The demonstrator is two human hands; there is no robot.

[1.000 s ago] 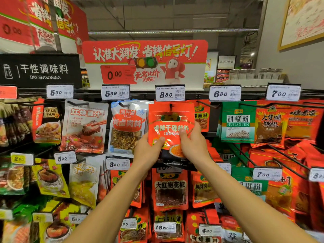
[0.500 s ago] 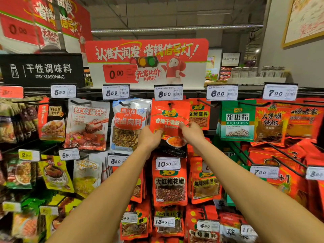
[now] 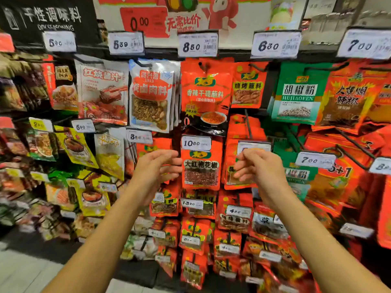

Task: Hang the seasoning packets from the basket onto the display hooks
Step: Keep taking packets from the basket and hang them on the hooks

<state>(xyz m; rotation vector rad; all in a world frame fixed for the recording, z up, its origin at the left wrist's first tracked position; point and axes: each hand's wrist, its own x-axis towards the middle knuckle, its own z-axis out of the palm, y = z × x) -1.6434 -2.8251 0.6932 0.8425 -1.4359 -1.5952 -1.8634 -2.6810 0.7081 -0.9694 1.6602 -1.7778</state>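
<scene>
A glossy red-and-black seasoning packet [image 3: 204, 96], flat and rectangular, hangs from a thin dark display hook [image 3: 203, 64] in the top row of the rack, just under the white 8.50 price tag [image 3: 197, 45]. Below it, apart from it, the left hand [image 3: 155, 173] and right hand [image 3: 257, 170] are both empty, fingers loosely curled and spread, flanking a red foil peppercorn packet [image 3: 201, 168].
</scene>
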